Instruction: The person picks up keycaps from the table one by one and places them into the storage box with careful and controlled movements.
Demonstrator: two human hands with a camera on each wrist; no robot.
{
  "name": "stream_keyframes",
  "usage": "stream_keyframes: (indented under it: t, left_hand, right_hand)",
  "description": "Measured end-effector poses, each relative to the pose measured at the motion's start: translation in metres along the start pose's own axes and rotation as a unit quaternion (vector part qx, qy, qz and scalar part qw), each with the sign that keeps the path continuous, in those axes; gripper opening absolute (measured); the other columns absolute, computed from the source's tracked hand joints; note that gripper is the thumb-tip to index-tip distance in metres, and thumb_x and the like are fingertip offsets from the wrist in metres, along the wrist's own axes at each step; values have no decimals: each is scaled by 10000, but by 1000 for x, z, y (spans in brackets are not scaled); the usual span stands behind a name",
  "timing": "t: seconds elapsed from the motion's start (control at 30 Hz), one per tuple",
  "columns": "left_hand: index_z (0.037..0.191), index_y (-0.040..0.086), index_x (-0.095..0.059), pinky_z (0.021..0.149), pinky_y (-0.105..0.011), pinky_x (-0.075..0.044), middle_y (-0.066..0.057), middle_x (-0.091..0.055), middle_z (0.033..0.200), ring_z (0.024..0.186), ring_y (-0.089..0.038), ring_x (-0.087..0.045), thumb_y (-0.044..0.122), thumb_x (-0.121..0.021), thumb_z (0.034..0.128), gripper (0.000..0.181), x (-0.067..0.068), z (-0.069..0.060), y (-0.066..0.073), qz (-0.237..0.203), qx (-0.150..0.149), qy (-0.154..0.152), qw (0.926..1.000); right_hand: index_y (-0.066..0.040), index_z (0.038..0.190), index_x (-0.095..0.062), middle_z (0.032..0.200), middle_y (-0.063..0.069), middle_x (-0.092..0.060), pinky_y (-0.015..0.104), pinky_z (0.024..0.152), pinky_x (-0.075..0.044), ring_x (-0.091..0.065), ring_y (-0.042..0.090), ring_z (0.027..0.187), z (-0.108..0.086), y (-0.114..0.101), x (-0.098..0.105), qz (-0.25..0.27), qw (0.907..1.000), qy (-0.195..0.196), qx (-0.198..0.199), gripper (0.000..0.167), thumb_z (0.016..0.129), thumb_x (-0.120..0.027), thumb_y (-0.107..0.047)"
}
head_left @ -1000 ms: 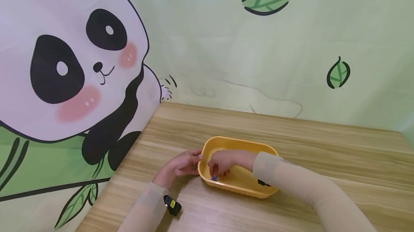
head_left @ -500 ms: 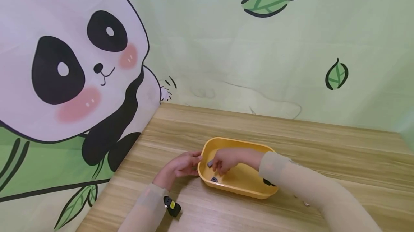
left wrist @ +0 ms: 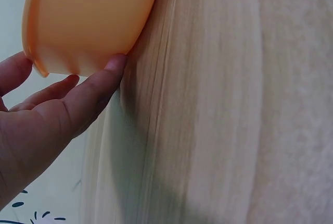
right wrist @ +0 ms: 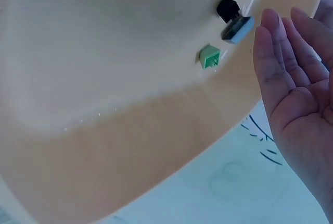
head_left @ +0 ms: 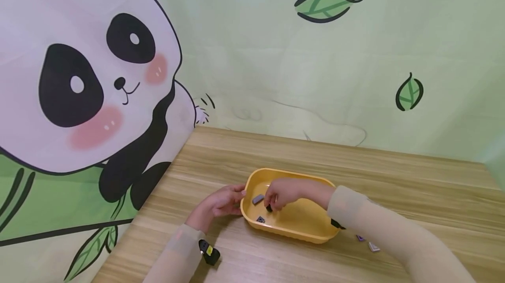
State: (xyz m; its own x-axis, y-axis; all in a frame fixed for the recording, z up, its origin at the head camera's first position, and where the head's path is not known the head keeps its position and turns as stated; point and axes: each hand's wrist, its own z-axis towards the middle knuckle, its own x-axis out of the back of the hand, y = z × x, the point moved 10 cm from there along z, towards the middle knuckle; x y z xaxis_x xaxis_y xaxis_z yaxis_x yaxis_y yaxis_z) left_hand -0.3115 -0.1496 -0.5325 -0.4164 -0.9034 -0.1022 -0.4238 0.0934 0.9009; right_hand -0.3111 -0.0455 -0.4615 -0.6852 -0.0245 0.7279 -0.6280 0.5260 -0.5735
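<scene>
A smooth yellow plastic tub (head_left: 289, 233) with rounded corners stands on the wood-grain tabletop (head_left: 355, 173), in from the left edge. The left hand (head_left: 225, 199), fingers loosely extended, touches the tub's left end at rim and wall. Inside, the right hand (head_left: 283, 193) has relaxed fingers, gripping nothing, just beside a chunky black piece (head_left: 269, 208). A slim grey bar (head_left: 258, 199) lies nearer the left end, a small square piece (head_left: 261, 220) by the front wall. Broad wood separates the tub from the back edge
</scene>
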Motion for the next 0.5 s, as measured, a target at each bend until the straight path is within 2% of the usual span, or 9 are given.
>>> stream_keyframes:
  t: [0.27,0.5]
  left_hand:
    - [1601,-62,-195,1127,-551,-451,-298,-360,1590,1203,-201,-558,136,-375,1096,572,0,-1,1,-4,22,63,10000]
    - [1604,-56,-189,1050,-460,-511,-296,-361,1587,1160,-179,-564,137,-366,1096,572,-1,0,1,12,23,8,10000]
  right_hand:
    - [61,1186,-709,960,82,-776,190,843,-551,-707,97,957,-18,3,18,-50,9994,332,5,301,908,-664,-48]
    - [93,1202,-689,987,141,-777,224,875,-563,-721,155,984,-33,3,31,279,9983,487,173,320,918,-635,-45]
